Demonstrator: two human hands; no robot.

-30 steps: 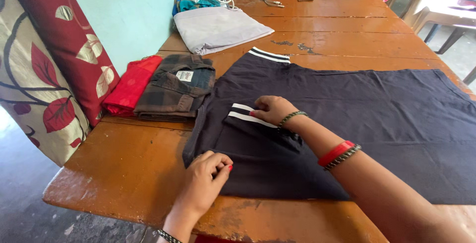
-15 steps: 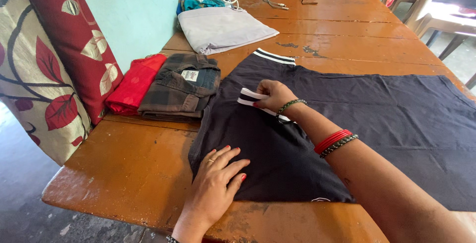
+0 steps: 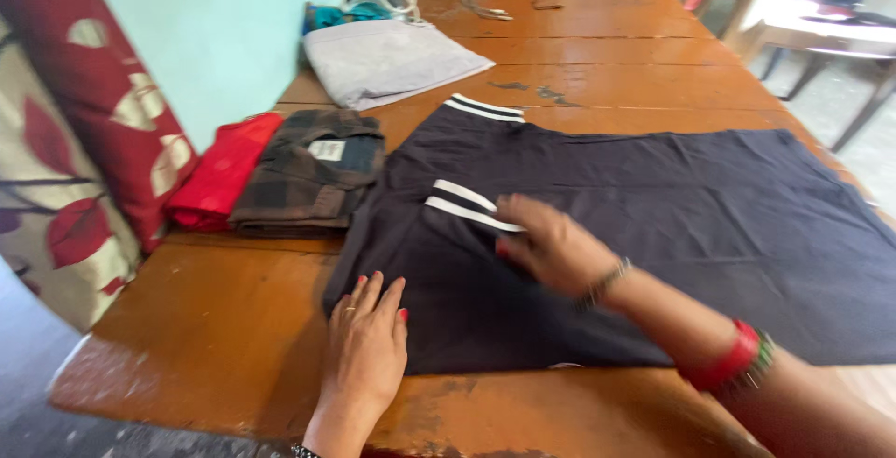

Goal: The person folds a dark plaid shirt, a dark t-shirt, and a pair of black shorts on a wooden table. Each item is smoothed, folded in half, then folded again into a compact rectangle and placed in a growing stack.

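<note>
A worn orange wooden counter (image 3: 233,327) ran beside a pale blue wall (image 3: 233,10). At ten o'clock lay a folded red cloth (image 3: 219,183) and plaid shirt (image 3: 308,173). The black garment (image 3: 672,206), white-striped at its cuff, spread across the centre. The left hand (image 3: 366,351) pressed flat on its edge, fingers open; the right hand (image 3: 555,248) rested beside the stripes, fingers loosely spread.

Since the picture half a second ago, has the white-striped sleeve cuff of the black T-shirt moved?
Yes. The white-striped sleeve cuff has dropped toward the table's near edge, farther from the striped collar, and lies flat beside the right hand.
</note>
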